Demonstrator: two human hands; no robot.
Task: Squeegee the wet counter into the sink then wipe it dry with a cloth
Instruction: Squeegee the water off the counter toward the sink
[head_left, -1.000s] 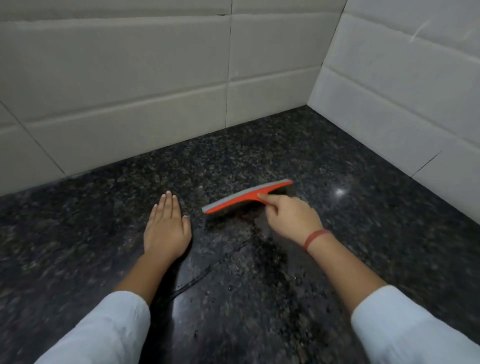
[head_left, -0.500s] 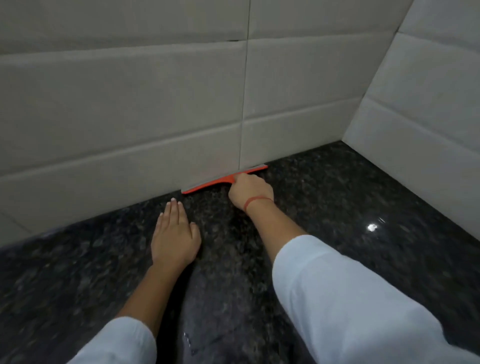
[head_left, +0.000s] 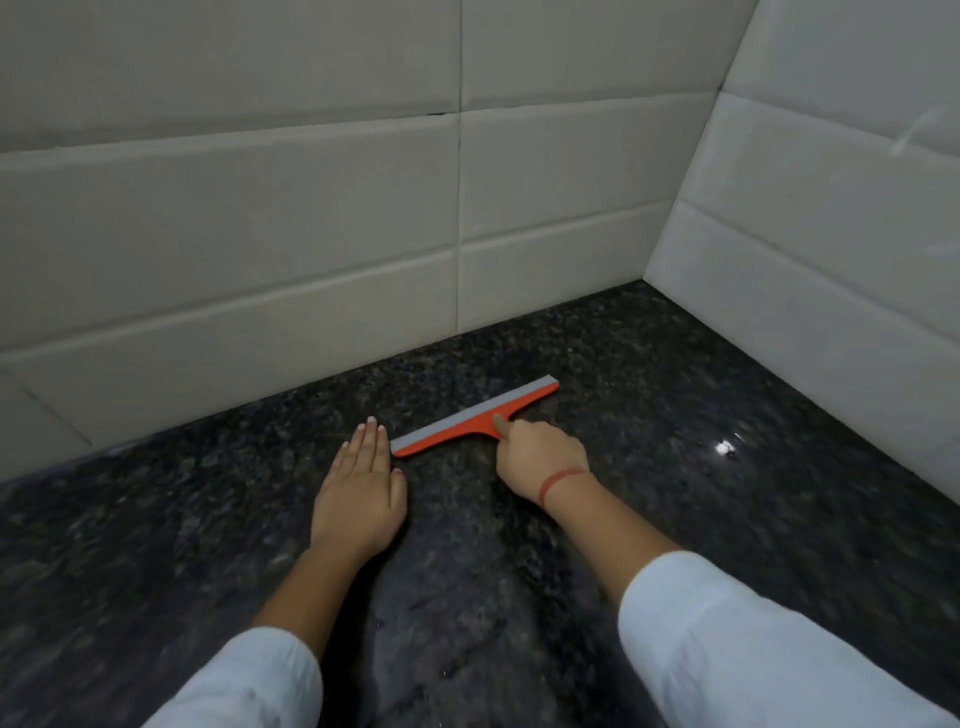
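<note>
The squeegee (head_left: 475, 420) lies blade-down on the dark speckled worktop (head_left: 727, 519), a little out from the tiled wall (head_left: 260, 270) and slanted to it, with its grey rubber edge on the wall side. The right hand (head_left: 540, 457) is closed round the handle, which it hides, with the forefinger laid along the neck toward the bar. The left hand (head_left: 361, 493) rests flat, palm down, fingers straight and together, just beside the blade's left end. Neither sink nor cloth is in view, so I cannot tell which way the water must go.

The step looks like a pull stroke away from the wall. To do it well, the blade should press evenly along its whole length and travel in one smooth line without lifting. The flat left hand sits close to the blade's path and would best shift aside. Neighbouring strokes should overlap, so that no wet strip is left.
</note>
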